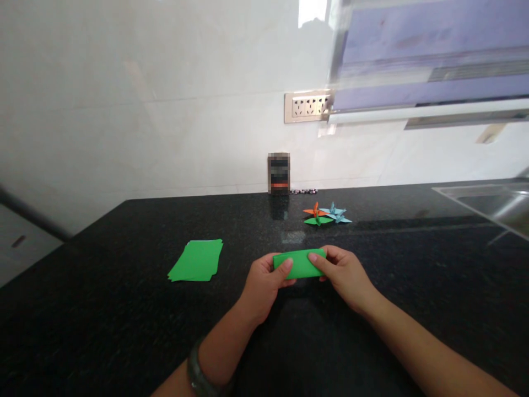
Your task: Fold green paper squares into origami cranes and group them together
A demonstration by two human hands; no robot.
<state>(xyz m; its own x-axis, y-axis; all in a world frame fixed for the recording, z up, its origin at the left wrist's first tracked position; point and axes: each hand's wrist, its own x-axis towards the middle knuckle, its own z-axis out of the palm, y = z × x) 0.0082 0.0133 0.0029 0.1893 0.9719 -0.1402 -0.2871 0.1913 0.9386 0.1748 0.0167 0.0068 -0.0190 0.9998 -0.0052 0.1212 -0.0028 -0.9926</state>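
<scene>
While both hands sit over the middle of the black counter (124, 331), they're pinching a folded green paper (298, 263) between them: left hand (264, 284) with thumb on top at the left end, right hand (345, 275) gripping the right end the same way. Off to the left lies a stack of green sheets (197, 260), and behind the paper are three little folded paper figures (326, 214), orange, green and blue, near the wall.

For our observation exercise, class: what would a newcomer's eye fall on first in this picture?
The folded green paper, pinched at each end by the left hand and right hand over the black counter. Next, the green stack to its left and the paper figures behind.
</scene>
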